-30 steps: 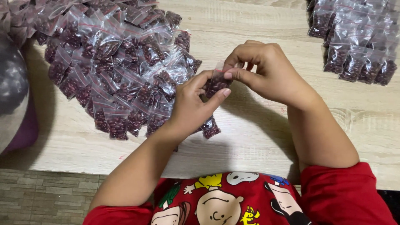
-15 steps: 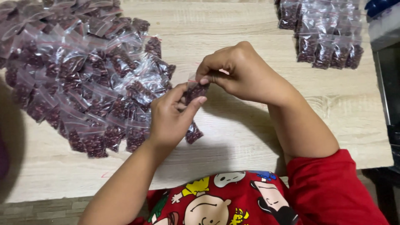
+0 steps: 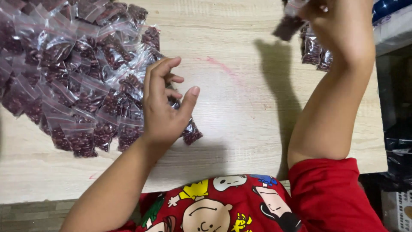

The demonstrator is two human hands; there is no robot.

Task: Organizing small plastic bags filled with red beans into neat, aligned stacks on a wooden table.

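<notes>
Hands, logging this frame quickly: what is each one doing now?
Left hand: open, over the pile of bags.
Right hand: closed on a small bean bag.

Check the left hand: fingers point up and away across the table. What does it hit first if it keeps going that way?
Probably the heap of small clear bags of dark beans. The left hand already lies at its right edge, fingertips by the outer bags. Height above them is unclear.
</notes>
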